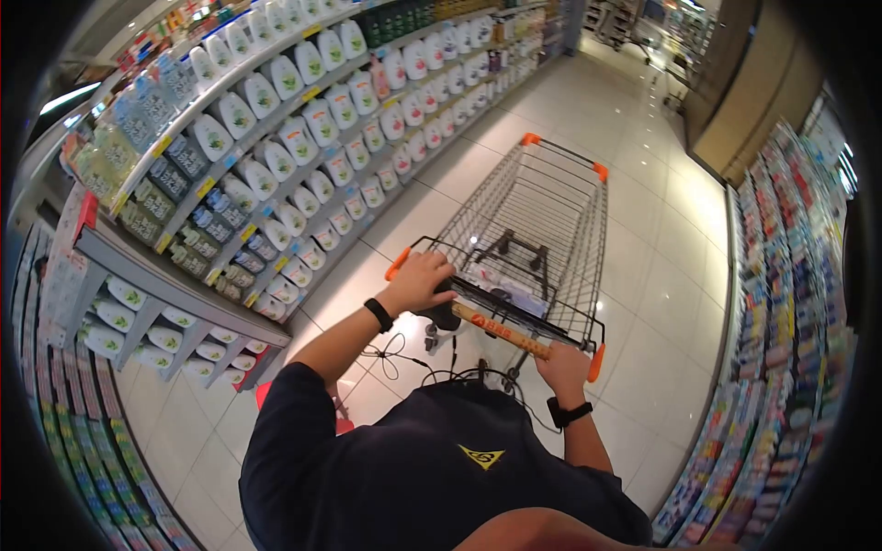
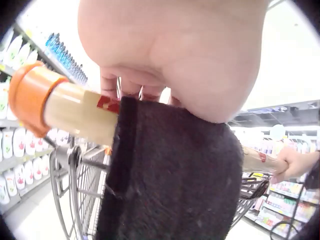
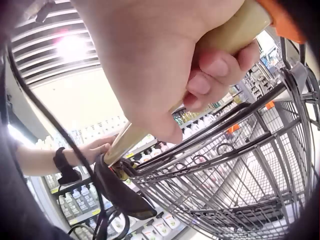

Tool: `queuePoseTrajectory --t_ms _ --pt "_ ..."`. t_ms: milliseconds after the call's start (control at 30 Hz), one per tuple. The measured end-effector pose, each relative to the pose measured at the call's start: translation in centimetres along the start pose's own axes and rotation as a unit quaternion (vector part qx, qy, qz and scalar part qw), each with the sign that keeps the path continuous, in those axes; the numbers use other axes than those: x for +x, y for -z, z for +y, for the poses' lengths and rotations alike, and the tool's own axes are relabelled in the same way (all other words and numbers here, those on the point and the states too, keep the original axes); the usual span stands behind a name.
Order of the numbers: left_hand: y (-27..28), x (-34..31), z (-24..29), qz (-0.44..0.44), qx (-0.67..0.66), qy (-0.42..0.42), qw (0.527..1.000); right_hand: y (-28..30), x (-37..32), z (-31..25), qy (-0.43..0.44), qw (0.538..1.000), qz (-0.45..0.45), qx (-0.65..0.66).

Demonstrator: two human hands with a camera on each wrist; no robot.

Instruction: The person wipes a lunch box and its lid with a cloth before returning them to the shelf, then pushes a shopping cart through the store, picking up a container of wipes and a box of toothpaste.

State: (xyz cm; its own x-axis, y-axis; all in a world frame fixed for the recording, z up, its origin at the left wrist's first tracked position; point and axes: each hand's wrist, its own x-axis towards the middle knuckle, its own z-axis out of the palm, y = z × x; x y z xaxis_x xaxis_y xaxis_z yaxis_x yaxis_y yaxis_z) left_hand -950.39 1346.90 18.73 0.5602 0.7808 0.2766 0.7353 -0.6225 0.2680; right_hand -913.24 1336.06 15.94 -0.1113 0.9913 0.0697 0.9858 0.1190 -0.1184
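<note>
A wire shopping cart (image 1: 542, 211) with orange corner caps stands in front of me, its pale tan handle (image 1: 501, 326) running across near my body. My left hand (image 1: 421, 280) lies over the left part of the handle, fingers bent over the bar and palm down. Beneath that palm a dark fuzzy cloth piece (image 2: 175, 165) hangs over the bar, hiding the fingertips in the left wrist view. My right hand (image 3: 165, 65) grips the handle's right end, fingers curled round it with their tips showing below. Both wrists wear black bands.
Shelves of white bottles (image 1: 312, 129) line the left side of the aisle. On the right, a long rack (image 1: 772, 303) holds small colourful packages. Shiny floor tiles (image 1: 643, 239) run ahead past a brown column (image 1: 744, 101). Thin black cables (image 1: 395, 354) hang between my body and the cart.
</note>
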Motion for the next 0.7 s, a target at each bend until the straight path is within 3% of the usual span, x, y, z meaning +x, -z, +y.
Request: queuePoseTrajectory --t_ms 133,200,367,700 --pt "-0.4 3.0 -3.0 -0.023 -0.019 0.070 0.997 1.0 6.2 0.4 -0.009 0.999 -0.027 0.026" --pt "-0.9 4.2 -5.2 0.079 -0.028 0.092 0.992 0.7 9.4 1.3 0.007 0.999 -0.019 0.028" --pt "-3.8 9.4 -9.3 0.098 0.025 0.131 0.986 1.1 17.1 2.6 -0.005 0.999 -0.015 0.038" --pt "-6.1 24.5 -18.1 0.112 -0.016 0.131 0.985 -0.7 33.0 6.8 -0.034 0.999 0.007 -0.012"
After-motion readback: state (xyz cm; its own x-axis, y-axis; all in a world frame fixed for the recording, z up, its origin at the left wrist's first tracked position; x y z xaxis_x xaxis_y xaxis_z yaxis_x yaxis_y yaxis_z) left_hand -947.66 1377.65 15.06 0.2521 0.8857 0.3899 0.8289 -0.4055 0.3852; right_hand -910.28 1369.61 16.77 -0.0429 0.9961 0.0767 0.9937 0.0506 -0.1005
